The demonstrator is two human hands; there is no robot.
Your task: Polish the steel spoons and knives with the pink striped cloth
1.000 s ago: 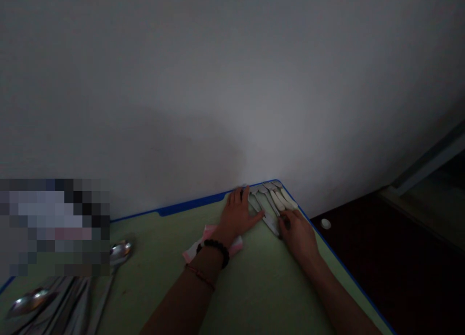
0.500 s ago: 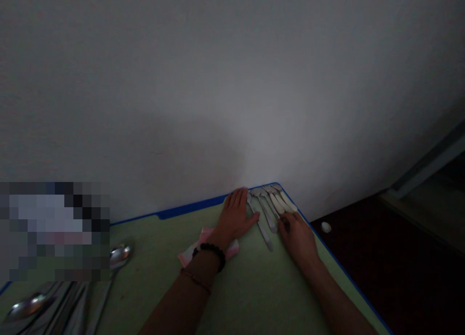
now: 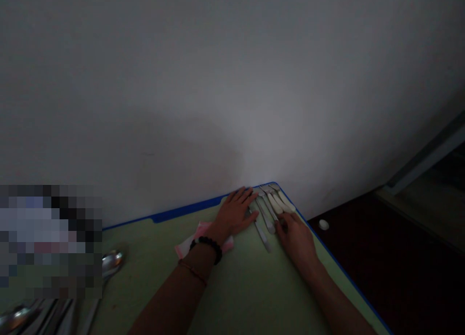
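Observation:
My left hand (image 3: 238,213) lies with its fingers spread at the back of the table, over the upper end of a silver utensil (image 3: 262,237) whose head it hides. My right hand (image 3: 297,238) is closed, thumb and finger pinching the handle end of a slim silver fork (image 3: 271,208). Between the hands, a silver spoon (image 3: 267,220) lies alongside the fork. White-handled utensils (image 3: 287,201) fill the row's right side by the table corner. Under my left wrist is a pink and white cloth (image 3: 187,246).
The green table (image 3: 232,286) has a blue edge and meets a plain wall (image 3: 218,83). At the lower left lie a large shiny spoon (image 3: 112,261) and several more metal utensils (image 3: 54,318), beside a blurred-out patch. A small white object (image 3: 323,224) sits on the dark floor at right.
My left hand has shifted slightly right, its fingers more spread and reaching over the utensil heads. My right hand stays at the fork handle. The view has moved a little.

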